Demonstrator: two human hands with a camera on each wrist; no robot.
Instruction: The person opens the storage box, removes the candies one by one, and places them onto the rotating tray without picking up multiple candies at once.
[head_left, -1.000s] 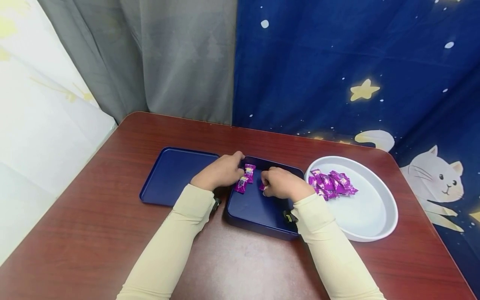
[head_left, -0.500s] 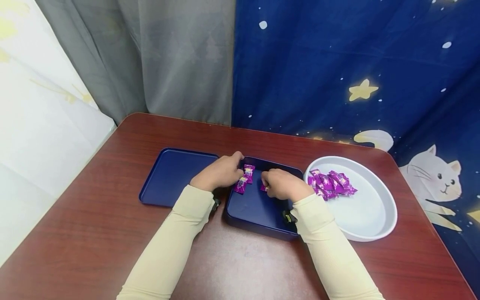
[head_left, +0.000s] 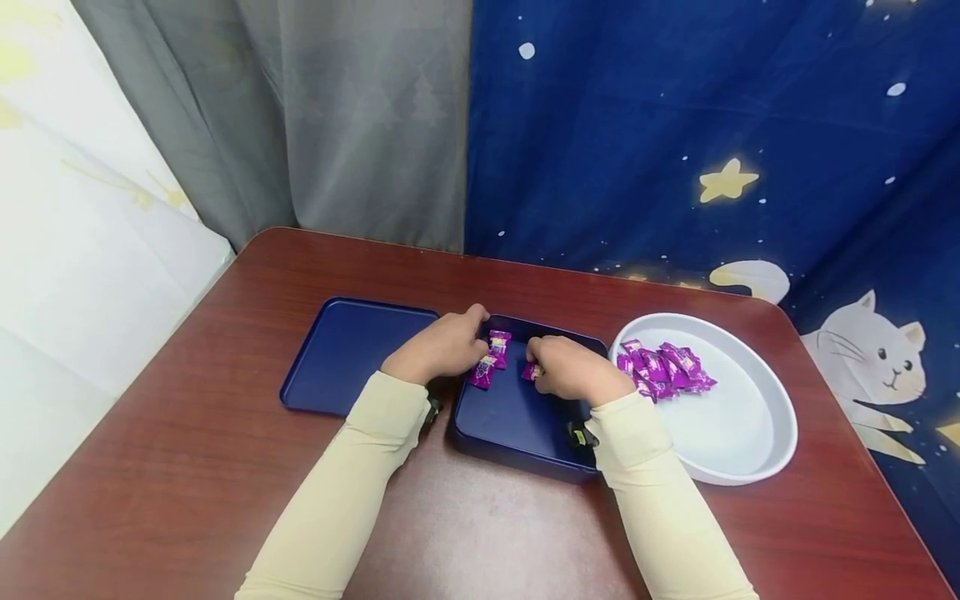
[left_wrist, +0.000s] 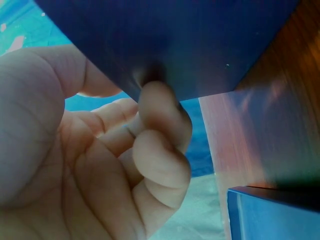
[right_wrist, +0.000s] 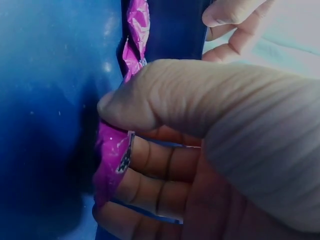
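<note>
A dark blue rectangular box (head_left: 510, 421) sits on the table. My left hand (head_left: 442, 343) grips its far left corner, and in the left wrist view curled fingers (left_wrist: 162, 162) touch the box's outer wall. Inside the box, my right hand (head_left: 566, 367) pinches a purple-wrapped candy (head_left: 529, 372) low over the floor. The right wrist view shows that candy (right_wrist: 110, 160) between the thumb and the fingers; whether it touches the floor I cannot tell. Two similar candies (head_left: 482, 372) lie end to end along the box's left wall.
Right of the box stands a white oval tray (head_left: 735, 454) with a pile of purple candies (head_left: 660, 368) at its left side. A flat blue lid (head_left: 352, 354) lies left of the box, partly behind the left hand. Curtains (head_left: 375, 125) hang behind the table (head_left: 187, 433).
My right hand has shifted very slightly to the right within the box, and more of the pinched candy shows. The left hand stays on the box's corner.
</note>
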